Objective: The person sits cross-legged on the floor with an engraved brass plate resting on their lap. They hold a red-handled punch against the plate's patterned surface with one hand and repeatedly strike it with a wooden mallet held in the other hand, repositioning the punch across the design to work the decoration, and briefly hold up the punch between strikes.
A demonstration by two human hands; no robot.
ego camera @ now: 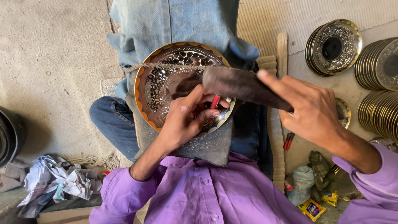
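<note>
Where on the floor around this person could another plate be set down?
Bare concrete floor lies left of the decorated plate, above the crumpled paper. The right is crowded: stacked plates, rags, packets.

Plate (166, 79): silver floral engraving, orange rim; purple shirt (207, 195).

Beyond the fingers (207, 108) of the left hand (184, 118), the engraved plate (166, 79) lies open. The dark wooden block (242, 87) bars the way just right of them. Stacked plates (379, 87) crowd beyond the right hand (311, 112).
</note>
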